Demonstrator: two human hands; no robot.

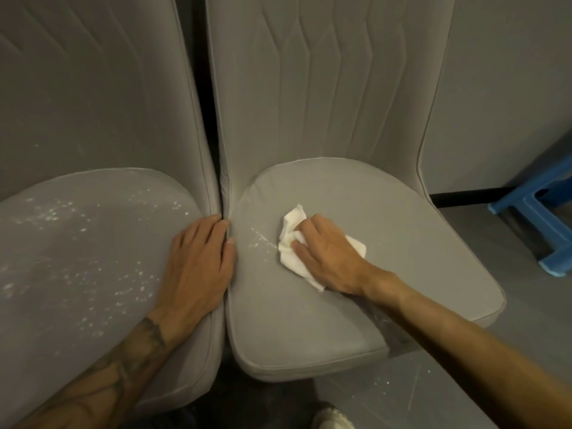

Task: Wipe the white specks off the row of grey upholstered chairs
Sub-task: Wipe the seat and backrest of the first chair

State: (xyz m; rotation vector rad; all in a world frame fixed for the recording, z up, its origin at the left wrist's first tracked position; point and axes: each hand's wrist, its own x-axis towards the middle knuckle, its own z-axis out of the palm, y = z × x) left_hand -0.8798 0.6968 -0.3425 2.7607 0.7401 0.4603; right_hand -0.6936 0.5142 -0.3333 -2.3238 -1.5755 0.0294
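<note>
Two grey upholstered chairs stand side by side. The right chair's seat (387,243) carries a short streak of white specks (260,238) near its left edge. My right hand (328,258) presses a crumpled white cloth (289,243) onto that seat, fingers curled over it, just right of the streak. The left chair's seat (46,289) is covered with many white specks (93,243). My left hand (198,267) rests flat on the left seat's right edge, fingertips at the gap between the chairs.
A blue plastic stool (538,221) stands on the grey floor at the right. White specks lie on the floor (387,385) in front of the right chair. A grey wall (510,72) rises behind the chairs. A light shoe (332,418) shows at the bottom edge.
</note>
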